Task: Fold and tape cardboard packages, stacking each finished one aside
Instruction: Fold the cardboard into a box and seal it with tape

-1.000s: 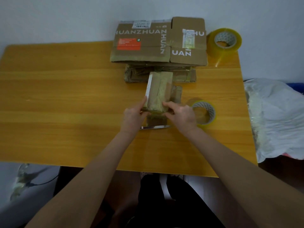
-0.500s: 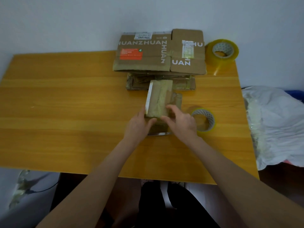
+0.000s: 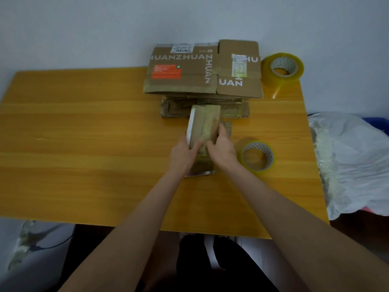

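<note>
A small brown cardboard package (image 3: 205,123), partly folded and covered with shiny tape, sits at the middle of the wooden table (image 3: 84,144). My left hand (image 3: 184,154) grips its near left edge, thumb on top. My right hand (image 3: 222,148) holds its right side, fingers curled along the edge. A lower flap of the package (image 3: 202,167) lies flat between my wrists. A roll of clear tape (image 3: 257,155) rests just right of my right hand.
Flattened printed cartons (image 3: 204,70) lie stacked at the table's far edge, over taped cardboard pieces (image 3: 231,109). A larger yellow tape roll (image 3: 283,67) stands at the far right corner. A white plastic bag (image 3: 353,161) sits beside the table on the right.
My right hand has slid from the package's near end up along its right side. My left hand has closed more tightly on the near left edge.
</note>
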Demonstrator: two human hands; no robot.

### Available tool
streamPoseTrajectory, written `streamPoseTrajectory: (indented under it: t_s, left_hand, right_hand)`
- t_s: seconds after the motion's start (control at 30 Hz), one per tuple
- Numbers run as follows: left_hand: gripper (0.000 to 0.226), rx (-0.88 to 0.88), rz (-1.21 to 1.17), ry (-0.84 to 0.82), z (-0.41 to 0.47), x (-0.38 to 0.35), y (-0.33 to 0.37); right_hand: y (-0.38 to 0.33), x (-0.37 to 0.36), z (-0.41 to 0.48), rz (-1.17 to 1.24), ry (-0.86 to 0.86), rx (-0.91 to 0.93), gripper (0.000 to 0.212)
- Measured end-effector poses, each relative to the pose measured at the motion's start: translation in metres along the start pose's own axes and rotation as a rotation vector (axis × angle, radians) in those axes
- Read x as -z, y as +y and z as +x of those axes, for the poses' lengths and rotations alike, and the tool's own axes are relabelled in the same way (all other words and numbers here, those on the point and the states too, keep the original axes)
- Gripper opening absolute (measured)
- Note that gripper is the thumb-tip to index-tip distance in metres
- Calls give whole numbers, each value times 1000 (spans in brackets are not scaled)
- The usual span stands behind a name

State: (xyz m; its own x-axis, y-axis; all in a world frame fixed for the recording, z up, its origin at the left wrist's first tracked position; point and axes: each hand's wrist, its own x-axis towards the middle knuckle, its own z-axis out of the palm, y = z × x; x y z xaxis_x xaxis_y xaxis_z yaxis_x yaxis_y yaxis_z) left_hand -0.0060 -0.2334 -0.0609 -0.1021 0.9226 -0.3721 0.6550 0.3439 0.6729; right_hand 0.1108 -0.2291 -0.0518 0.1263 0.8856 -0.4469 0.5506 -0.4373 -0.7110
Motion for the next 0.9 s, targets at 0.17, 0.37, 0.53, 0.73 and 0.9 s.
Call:
streamPoseTrajectory:
  t_s: [0.17,0.37,0.53,0.73,0.9]
  left_hand:
    - [67,140,-102,-52,20,7,7]
    - [35,21,-253,56,3,23,12]
    - [28,56,-550,90,-10,44,34]
    - [46,31,-597,103,-22,83,47]
    - [38,62,-565,162,-22,138,30]
  right_hand:
    - [-4,18,10,248,-135,-88,56]
    - [-12,36,-3,684,-82,-242,64]
    - [-34,53,-11,839,-88,-304,73]
    - [-70,56,-22,755,-150,-256,38]
    - [-108,21,-34,705,-235,-141,26]
